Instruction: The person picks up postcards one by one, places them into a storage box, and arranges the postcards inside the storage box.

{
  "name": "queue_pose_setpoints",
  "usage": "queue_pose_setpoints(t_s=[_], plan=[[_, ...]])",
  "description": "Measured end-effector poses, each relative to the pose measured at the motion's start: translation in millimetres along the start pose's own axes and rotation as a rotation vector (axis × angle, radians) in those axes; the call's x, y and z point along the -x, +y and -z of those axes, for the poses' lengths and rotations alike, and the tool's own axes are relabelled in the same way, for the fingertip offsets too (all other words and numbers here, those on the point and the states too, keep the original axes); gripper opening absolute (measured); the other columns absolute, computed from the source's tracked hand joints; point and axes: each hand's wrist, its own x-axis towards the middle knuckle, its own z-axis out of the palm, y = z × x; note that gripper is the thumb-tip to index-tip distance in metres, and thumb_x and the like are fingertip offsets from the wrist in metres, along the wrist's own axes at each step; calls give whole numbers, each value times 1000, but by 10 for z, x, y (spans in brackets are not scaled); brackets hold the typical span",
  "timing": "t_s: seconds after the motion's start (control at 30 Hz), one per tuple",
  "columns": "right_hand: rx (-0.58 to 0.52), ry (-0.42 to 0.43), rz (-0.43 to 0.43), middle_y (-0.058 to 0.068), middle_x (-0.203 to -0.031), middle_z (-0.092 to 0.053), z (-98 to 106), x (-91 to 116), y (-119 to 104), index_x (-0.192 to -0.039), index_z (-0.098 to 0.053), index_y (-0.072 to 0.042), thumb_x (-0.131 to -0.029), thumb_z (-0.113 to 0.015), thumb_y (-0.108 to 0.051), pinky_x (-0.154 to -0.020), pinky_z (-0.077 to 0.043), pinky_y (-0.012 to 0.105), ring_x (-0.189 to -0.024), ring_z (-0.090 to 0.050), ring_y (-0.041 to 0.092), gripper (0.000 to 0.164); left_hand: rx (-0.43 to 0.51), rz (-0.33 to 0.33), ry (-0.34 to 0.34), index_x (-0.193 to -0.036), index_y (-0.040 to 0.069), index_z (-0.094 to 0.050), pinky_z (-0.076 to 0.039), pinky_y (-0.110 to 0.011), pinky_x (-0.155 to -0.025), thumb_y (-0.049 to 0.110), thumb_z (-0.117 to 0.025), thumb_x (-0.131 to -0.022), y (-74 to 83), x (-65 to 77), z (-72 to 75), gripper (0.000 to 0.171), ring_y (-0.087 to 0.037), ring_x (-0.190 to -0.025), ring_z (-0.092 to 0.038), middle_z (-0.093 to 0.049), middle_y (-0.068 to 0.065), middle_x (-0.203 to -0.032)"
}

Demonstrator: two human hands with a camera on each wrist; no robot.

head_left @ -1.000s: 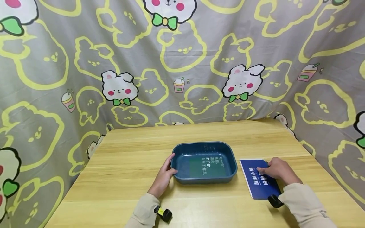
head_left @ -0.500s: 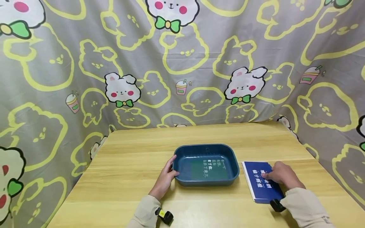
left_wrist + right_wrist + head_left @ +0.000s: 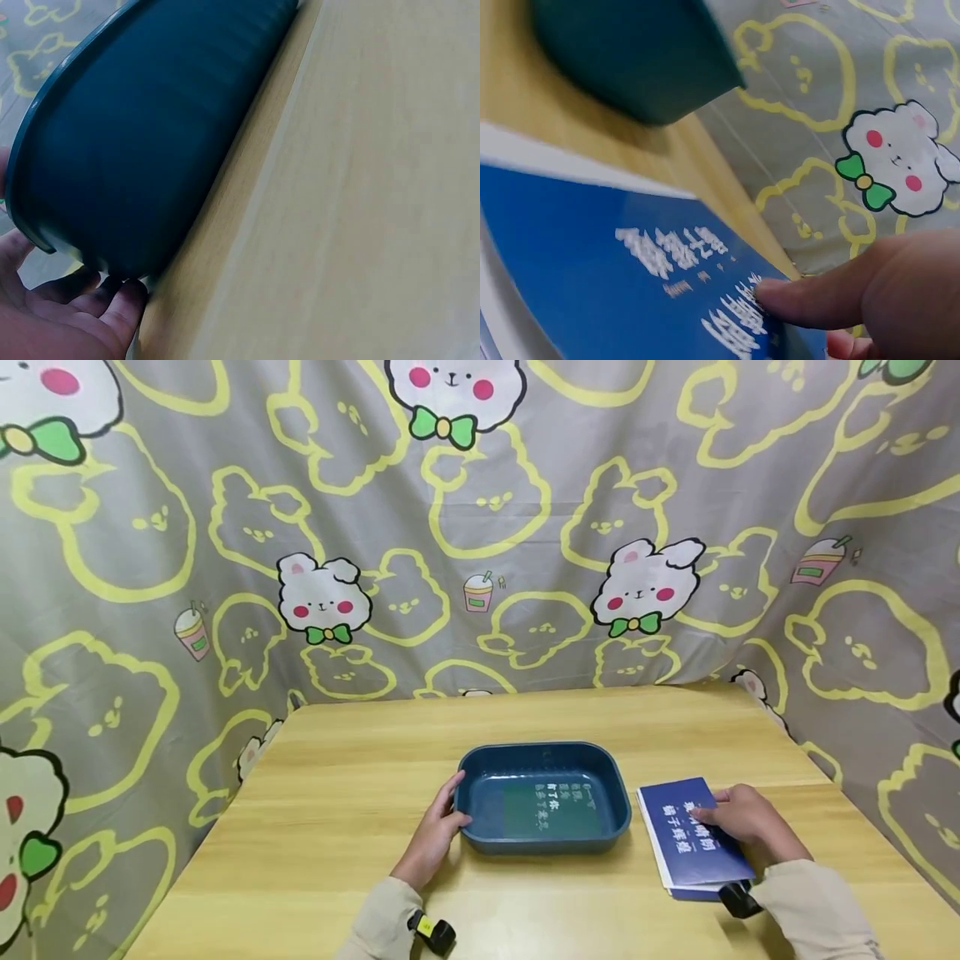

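A dark teal rectangular plastic tray [image 3: 542,846], with lettering on a green patch in its bottom, stands on the table. My left hand [image 3: 432,835] grips its left end, thumb at the rim and fingers against the outer wall; the left wrist view shows those fingers [image 3: 124,311] low on the wall. To the tray's right lies a blue notebook [image 3: 678,835] with white characters on its cover. My right hand [image 3: 744,820] pinches its right edge, thumb on the cover, other fingers mostly hidden beneath. The blue top is raised at that side, over white paper and another blue layer [image 3: 693,893].
The wooden table [image 3: 360,777] reaches back to a grey curtain [image 3: 517,460] printed with rabbits and yellow outlines, which also hangs along both sides. Black wrist cameras [image 3: 438,935] sit at both cuffs.
My right hand has lifted the notebook's right side slightly, so white paper now shows under its near edge. The left hand keeps its grip on the tray. The head view has shifted slightly.
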Motion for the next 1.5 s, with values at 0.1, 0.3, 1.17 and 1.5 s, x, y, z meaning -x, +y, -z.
queue_pose_setpoints(t_s=[0.1, 0.3, 1.17, 1.5], plan=[[-98, 0, 14, 4, -67, -61, -17, 18, 33, -108, -53, 18, -89, -57, -8, -50, -54, 32, -56, -62, 17, 32, 2, 18, -1, -148, 19, -29, -19, -62, -111, 0, -48, -86, -28, 23, -5, 68, -43, -141, -6, -8, -23, -157], [-160, 30, 38, 8, -73, -60, 14, 30, -6, -118, -37, 20, -86, -49, -4, -50, -54, 32, -57, -60, 17, 42, 13, 18, 2, -148, 19, -29, -19, -62, -111, 1, -49, -86, -46, 22, 2, 68, -42, -141, -6, -8, -23, -157], [-99, 114, 78, 22, -92, -59, 176, 58, -239, -129, -28, 21, -88, -49, -4, -53, -53, 32, -65, -60, 16, 53, -4, 9, 15, -148, 18, -30, -22, -61, -111, -1, -49, -85, 25, -8, 20, 68, -43, -141, -7, -9, -25, -156], [-74, 152, 85, 24, -94, -58, 183, 91, -318, -131, -29, 19, -89, -47, -7, -50, -52, 28, -66, -60, 16, 52, -13, 15, 20, -148, 19, -30, -22, -60, -111, 0, -49, -86, 34, -1, 0, 67, -42, -141, -8, -9, -25, -157]])
